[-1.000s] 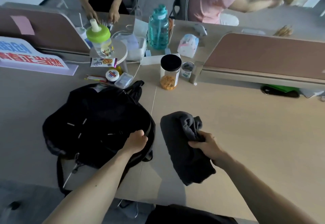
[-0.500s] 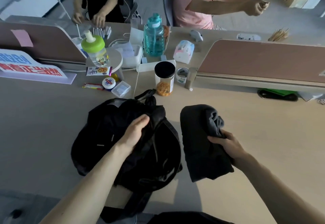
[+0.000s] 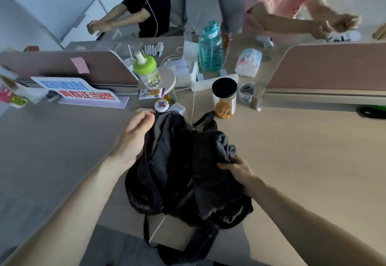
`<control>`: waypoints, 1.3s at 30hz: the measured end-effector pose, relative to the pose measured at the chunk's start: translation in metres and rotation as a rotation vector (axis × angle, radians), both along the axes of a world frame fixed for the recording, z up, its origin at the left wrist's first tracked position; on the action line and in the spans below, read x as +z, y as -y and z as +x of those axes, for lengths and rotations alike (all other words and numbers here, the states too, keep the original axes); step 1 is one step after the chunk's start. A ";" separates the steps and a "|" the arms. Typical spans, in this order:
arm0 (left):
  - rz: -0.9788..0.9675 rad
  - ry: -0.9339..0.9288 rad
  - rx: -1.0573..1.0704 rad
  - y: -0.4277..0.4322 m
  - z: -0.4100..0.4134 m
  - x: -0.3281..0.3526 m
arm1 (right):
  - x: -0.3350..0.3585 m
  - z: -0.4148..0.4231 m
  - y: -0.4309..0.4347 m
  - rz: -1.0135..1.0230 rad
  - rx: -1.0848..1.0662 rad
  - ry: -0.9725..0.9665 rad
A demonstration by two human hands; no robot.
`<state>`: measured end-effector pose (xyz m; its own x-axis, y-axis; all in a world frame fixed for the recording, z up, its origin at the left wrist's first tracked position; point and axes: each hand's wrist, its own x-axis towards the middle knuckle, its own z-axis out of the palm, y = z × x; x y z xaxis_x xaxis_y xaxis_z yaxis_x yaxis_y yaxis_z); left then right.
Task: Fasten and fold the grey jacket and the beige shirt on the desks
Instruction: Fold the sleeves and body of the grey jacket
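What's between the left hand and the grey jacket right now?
Only black bag fabric, seen in the head view. The left hand grips the bag's far edge; the right hand holds the jacket on the bag.

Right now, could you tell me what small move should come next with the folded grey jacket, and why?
Probably ease the grey jacket down into the black backpack. The left hand grips the backpack's top edge and lifts it. The right hand grips the folded jacket, which seems to lie over the bag's opening rather than on the desk.
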<state>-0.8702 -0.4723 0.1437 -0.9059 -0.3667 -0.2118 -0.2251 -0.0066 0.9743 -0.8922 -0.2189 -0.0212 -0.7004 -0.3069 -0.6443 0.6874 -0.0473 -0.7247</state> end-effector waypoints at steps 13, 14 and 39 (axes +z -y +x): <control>-0.161 -0.056 -0.225 0.006 0.005 0.018 | -0.058 -0.016 0.127 0.294 0.312 0.036; -0.174 -0.063 -0.233 0.008 0.006 0.017 | -0.053 -0.016 0.132 0.263 0.305 0.017; -0.288 0.099 -0.557 -0.088 0.021 -0.084 | -0.039 0.070 -0.027 0.449 0.340 -0.265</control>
<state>-0.8496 -0.3845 0.0600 -0.9584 0.0991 -0.2677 -0.2086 0.3968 0.8939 -0.8218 -0.1923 -0.0603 -0.7650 -0.2803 -0.5798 0.4045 0.4913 -0.7714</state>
